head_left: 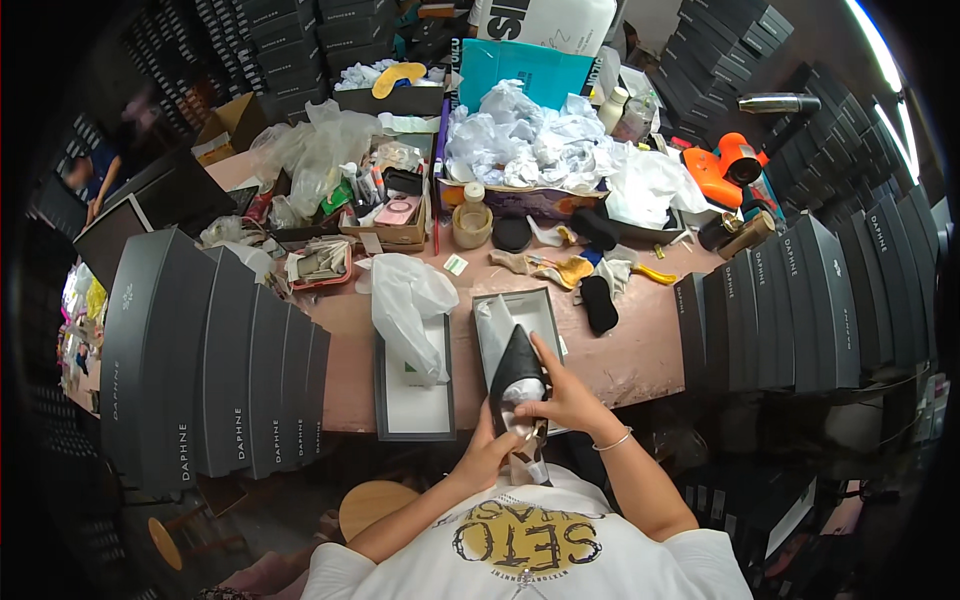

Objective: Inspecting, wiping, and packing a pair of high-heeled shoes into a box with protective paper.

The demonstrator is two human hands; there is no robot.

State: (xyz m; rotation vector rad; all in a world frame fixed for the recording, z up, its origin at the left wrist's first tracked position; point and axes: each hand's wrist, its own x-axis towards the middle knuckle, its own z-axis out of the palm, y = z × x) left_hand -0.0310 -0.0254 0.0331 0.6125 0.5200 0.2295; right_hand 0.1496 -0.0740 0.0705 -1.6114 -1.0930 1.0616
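Both of my hands grip a black pointed-toe shoe (517,352), its toe tilted up and away from me. Wadded white paper (523,390) fills the front of its opening. My left hand (485,455) closes around the heel end, thumb at the opening. Along the right side lie the fingers of my right hand (572,402), with its thumb over the opening at the paper. Beneath the toe is an open shoe box (540,308), white inside, with white tissue in it. Left of it, a second shallow box part (420,415) lies partly covered by a translucent plastic bag (408,300).
Stacks of dark grey shoe boxes flank me at left (150,350) and right (815,310). Behind stands a carton heaped with crumpled paper (525,140). A small jar (471,220), black pads (598,303), cloths and an orange tool (715,175) lie on the pink table (635,365).
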